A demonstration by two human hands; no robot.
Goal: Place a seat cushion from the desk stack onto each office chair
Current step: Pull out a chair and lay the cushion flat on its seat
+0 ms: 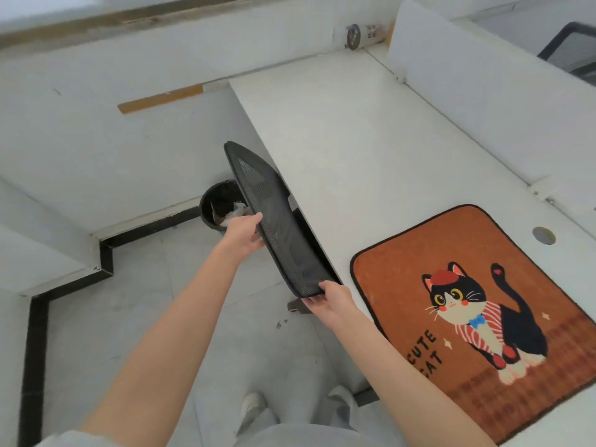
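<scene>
An orange seat cushion point(467, 304) printed with a black cat and the words "CUTE CAT" lies flat on the white desk point(354, 140) at the right. A black mesh chair back point(274, 221) stands against the desk's left edge; the seat is hidden under the desk. My left hand point(243, 232) grips the mesh back's left rim around mid height. My right hand point(332, 296) holds the near top corner of the same back. Both hands are closed on the chair.
A black waste bin point(214, 206) with paper in it stands on the floor beyond the chair by the wall. White partitions point(467, 75) border the desk's far side. Another mesh chair point(574, 46) shows at top right. My feet point(254, 404) stand on the grey floor below.
</scene>
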